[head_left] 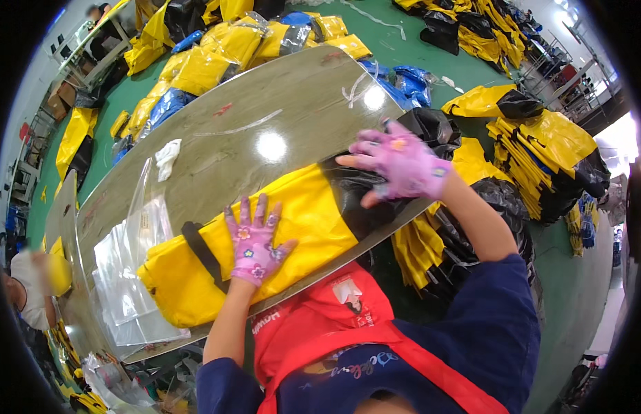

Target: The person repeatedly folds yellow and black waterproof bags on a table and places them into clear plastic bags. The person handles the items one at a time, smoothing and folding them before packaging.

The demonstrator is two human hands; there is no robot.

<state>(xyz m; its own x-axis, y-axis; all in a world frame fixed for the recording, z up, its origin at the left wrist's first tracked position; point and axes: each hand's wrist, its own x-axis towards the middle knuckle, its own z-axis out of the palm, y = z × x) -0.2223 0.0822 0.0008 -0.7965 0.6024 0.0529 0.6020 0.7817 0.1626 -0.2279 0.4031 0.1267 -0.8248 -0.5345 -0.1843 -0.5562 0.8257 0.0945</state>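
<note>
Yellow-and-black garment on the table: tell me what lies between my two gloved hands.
In the head view, only the garment itself: yellow fabric running into its black section, between left hand and right hand.

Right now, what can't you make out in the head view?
- Yellow and black garment: its far end is covered by the right hand.
- Right hand: motion-blurred, so its grip is unclear.
- Clear plastic bags: overlapping, count unreadable.
- Person at the left rim: blurred and cut by the edge.

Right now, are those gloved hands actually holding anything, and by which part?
Neither grips: the left hand presses flat on the folded garment's yellow part, the right hand on its black end.
</note>
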